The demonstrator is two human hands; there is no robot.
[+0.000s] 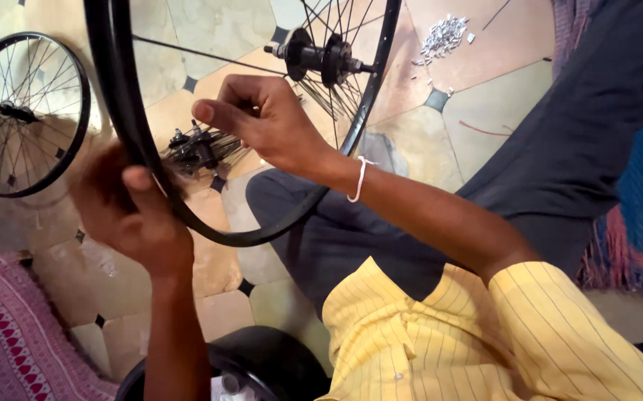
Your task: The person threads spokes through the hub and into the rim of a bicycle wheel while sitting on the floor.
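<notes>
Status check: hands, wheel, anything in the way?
Left hand gripping black rim. Right hand inside rim, at the spokes. Second hub lies behind.

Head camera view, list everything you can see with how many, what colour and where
Wheel rim: one, black, centre, left hand around it.
Hub: one, black, top centre, spokes attached.
Loose hub with spokes: one, dark, on floor behind rim.
Finished wheel: one, black, upper left.
Small metal parts: a pile, silver, top right floor.
Mat: one, pink, lower left.
Tiled floor: beige.
Left hand: grips rim.
Right hand: inside rim, near the spokes.
</notes>
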